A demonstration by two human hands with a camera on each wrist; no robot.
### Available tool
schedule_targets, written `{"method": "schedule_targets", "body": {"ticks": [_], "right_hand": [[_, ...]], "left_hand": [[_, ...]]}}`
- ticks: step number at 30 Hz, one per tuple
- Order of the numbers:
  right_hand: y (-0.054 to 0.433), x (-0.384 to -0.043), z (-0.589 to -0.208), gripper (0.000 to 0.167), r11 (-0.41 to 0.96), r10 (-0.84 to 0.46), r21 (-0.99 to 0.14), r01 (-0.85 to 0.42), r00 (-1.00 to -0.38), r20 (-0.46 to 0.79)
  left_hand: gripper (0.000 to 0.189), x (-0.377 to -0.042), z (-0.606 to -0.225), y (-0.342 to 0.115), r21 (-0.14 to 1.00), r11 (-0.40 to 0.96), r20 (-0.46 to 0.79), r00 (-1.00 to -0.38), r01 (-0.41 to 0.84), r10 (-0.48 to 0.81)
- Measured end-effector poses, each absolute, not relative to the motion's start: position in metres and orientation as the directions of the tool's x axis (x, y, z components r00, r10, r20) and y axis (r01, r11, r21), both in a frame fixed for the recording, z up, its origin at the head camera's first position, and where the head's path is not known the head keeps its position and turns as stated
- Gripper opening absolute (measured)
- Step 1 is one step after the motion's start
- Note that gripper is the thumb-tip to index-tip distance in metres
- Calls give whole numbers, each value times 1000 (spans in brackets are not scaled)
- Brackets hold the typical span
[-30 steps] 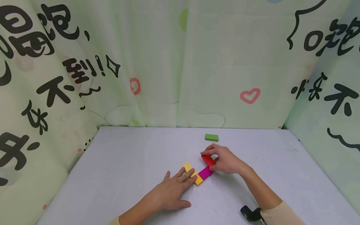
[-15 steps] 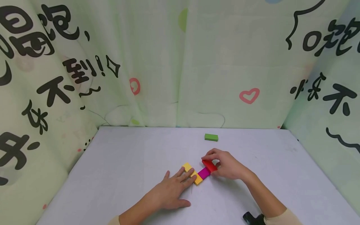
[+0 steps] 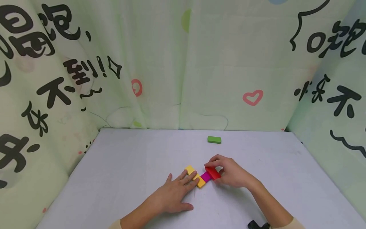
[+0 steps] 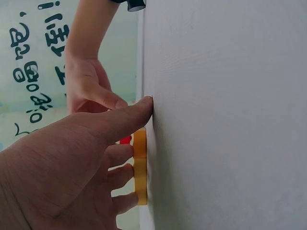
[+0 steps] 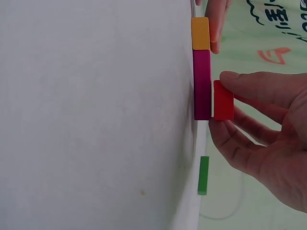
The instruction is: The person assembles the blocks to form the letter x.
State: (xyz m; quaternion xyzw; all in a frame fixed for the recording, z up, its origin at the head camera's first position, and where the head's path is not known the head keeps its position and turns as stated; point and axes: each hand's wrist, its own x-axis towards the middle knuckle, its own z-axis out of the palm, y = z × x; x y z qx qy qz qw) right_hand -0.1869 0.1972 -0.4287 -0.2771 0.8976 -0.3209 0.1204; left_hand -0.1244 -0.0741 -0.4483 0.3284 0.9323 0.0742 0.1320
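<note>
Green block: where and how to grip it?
I'd pinch the green block mid-length across its near and far long sides, from above: it lies low on the table, its length running left to right, with free room along both long sides.

The left forearm point(image 3: 141, 210) comes from the near left side, and the left hand point(image 3: 175, 195) is palm down, its fingers straight and spread, the thumb pointing right. The right forearm point(image 3: 270, 202) reaches from the near right; the right hand point(image 3: 233, 173), slightly farther, pinches with bent fingers.
</note>
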Motion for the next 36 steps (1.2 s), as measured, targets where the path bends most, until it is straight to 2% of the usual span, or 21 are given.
{"method": "schedule_targets", "body": {"ticks": [36], "right_hand": [[192, -154, -420, 55, 581, -661, -675, -455, -747, -65]], "left_hand": [[88, -124, -448, -75, 249, 770, -195, -749, 587, 634]]}}
